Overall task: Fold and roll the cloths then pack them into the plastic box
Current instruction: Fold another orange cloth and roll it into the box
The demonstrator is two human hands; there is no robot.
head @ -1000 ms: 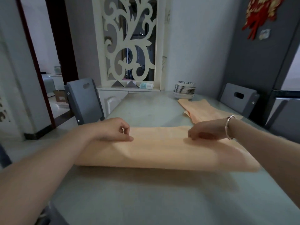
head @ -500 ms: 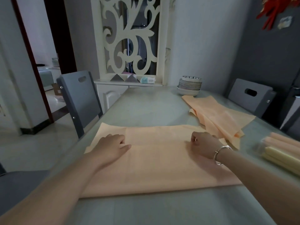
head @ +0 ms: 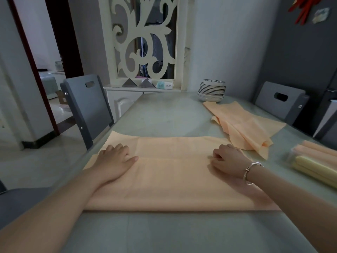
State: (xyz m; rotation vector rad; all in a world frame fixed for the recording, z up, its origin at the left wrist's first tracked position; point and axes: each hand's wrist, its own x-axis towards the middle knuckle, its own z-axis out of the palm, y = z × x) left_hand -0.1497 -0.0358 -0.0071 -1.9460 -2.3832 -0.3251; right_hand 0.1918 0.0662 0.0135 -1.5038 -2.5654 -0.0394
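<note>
A peach cloth (head: 173, 181) lies folded in half on the table in front of me, its folded edge nearest me. My left hand (head: 114, 161) rests on the fold's upper edge at the left, fingers curled down on the fabric. My right hand (head: 228, 159), a bracelet on its wrist, presses the same edge at the right with bent fingers. More peach cloths (head: 242, 125) lie crumpled at the right back. The clear plastic box (head: 313, 161) at the right edge holds rolled peach and yellow cloths.
A stack of white plates (head: 211, 91) stands at the table's far end. Grey chairs stand at the left (head: 87, 108) and the right (head: 279, 101). The grey-green tabletop (head: 164, 117) stretches between the cloths.
The lifted near half of the cloth has been laid flat over the far half. Both hands now press the top edge down, and the view has tilted down and right, showing the box.
</note>
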